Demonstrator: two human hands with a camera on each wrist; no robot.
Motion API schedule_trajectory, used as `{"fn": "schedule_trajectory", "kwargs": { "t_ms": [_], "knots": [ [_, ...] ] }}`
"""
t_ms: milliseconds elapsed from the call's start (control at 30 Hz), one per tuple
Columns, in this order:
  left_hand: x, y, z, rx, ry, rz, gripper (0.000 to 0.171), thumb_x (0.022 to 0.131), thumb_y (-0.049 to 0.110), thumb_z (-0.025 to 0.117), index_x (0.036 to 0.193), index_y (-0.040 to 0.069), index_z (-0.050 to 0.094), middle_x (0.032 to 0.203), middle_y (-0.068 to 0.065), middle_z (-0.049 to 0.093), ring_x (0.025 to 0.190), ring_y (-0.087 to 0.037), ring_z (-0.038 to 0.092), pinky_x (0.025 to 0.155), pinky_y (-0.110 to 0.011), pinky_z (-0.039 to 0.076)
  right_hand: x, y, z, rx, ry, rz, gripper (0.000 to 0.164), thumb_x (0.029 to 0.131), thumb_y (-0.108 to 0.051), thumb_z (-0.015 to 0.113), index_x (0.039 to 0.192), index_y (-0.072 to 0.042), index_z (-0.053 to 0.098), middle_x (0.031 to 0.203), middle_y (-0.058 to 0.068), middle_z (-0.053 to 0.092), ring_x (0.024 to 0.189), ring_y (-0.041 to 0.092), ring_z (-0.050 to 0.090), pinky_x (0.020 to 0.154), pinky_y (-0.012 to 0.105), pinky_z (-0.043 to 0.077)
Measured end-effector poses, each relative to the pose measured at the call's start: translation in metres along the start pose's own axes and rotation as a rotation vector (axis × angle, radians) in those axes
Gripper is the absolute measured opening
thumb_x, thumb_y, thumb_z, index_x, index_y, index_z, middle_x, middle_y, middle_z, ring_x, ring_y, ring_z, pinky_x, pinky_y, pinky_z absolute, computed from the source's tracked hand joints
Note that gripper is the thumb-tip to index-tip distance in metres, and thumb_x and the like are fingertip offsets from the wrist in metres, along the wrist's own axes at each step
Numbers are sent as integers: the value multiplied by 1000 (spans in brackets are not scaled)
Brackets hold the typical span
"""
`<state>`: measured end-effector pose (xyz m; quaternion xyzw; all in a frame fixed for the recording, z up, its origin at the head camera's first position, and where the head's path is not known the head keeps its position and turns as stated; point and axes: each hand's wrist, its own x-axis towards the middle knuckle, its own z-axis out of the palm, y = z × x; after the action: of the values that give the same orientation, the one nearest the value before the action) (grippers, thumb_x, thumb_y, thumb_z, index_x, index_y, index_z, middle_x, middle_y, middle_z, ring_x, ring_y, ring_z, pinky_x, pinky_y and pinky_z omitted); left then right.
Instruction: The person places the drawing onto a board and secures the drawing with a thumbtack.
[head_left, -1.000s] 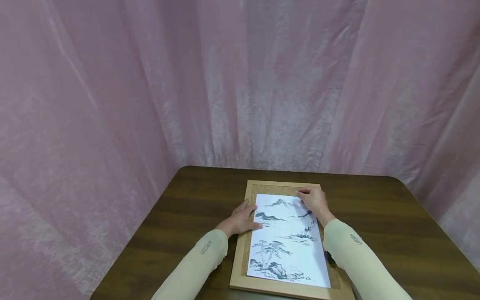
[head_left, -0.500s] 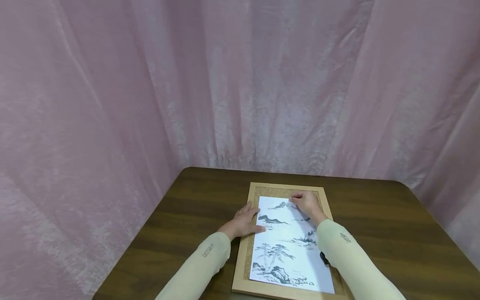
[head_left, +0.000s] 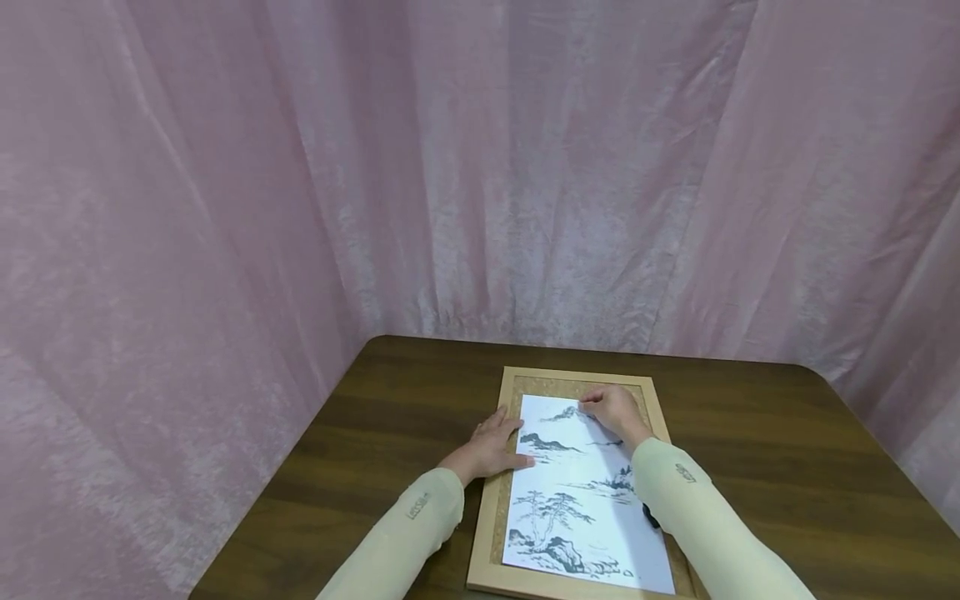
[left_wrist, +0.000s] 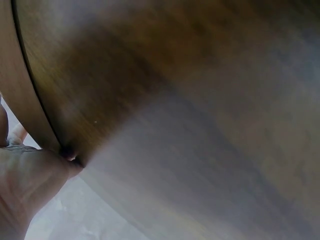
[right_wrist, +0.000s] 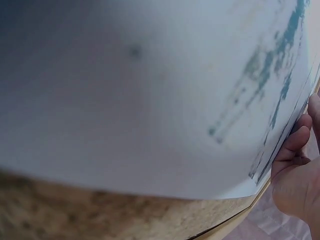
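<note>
A white sheet of paper [head_left: 558,500] printed with an ink landscape lies on a wood-framed cork board [head_left: 487,533]. At its left edge rests my left hand [head_left: 489,446], fingers spread, the thumb lying over the paper and the other fingers about the frame's side. My right hand [head_left: 611,410] is at the top edge of the paper with bent fingers and the thumb and forefinger close together. Whether they pinch something small is hidden. In the right wrist view, the right fingers [right_wrist: 295,145] curl close to the edge of the paper, above the cork [right_wrist: 150,215].
The board lies on a dark brown wooden table [head_left: 765,450], which shows to both sides of it. Pink curtains [head_left: 525,167] hang behind and beside the table. A small black object [head_left: 650,517] shows under the right forearm.
My right hand has shifted left from the paper's top right corner to nearer the middle of the top edge. My left hand keeps its place. The view has moved slightly.
</note>
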<state>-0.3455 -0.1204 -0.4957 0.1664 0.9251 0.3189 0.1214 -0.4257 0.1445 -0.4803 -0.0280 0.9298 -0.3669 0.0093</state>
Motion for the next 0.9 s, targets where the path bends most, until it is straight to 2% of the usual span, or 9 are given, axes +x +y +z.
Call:
{"fn": "schedule_trajectory", "kwargs": {
  "t_ms": [500,900],
  "knots": [
    [0,-1,0,10,-5,8,81,91,54,66,156,19,33,166,-11,3,151,-32,6,118,-55,12,-1,-4,2,-30,31,39,12,91,-17,74,99,-9,80,112,13,70,110,33,60,99,52,43],
    [0,-2,1,-1,-6,-3,79,92,53,66,156,19,34,166,-10,3,151,-30,6,119,-52,10,-3,0,-2,21,-44,-10,19,94,-13,69,109,-5,76,121,18,66,116,38,57,99,53,43]
  ]
}}
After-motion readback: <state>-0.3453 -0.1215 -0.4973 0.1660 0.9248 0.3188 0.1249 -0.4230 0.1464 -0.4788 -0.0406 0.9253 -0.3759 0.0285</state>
